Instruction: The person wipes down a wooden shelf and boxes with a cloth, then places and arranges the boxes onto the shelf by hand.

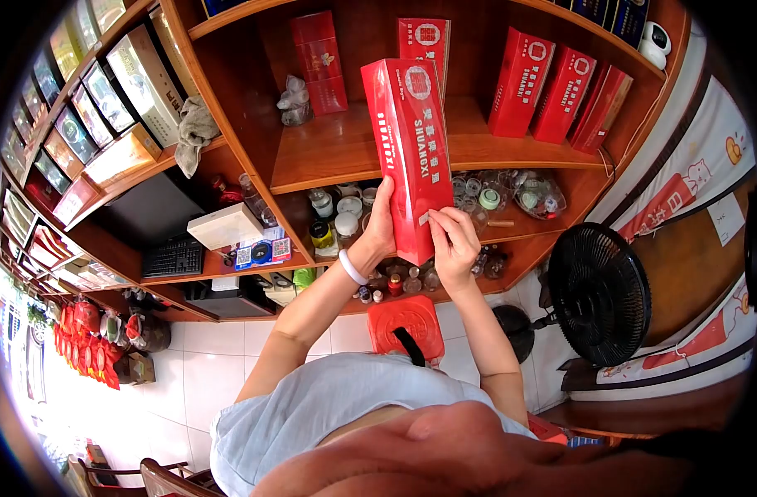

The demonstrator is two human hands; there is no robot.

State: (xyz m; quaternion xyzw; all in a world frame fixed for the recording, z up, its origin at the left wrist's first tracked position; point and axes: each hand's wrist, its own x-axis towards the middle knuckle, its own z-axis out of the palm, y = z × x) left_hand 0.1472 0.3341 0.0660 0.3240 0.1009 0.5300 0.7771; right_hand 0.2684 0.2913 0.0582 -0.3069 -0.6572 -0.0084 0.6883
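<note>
A long red cigarette carton (407,124) with white SHUANGXI lettering is held up, slightly tilted, in front of the shelves. My left hand (380,217) is closed around its lower left side, the thumb lying along the front edge. A pale bracelet (353,268) circles that wrist. At the carton's lower right, my right hand (454,244) has its thumb and forefinger pinched together. They meet a small whitish sticker (425,219) on the carton's face; whether its edge is lifted I cannot tell.
Similar red cartons (523,83) stand on the shelf behind. Glass jars (345,222) crowd the shelf below. A red stool (405,325) is on the floor, and a black fan (600,294) stands at the right. A keyboard (173,258) lies at the left.
</note>
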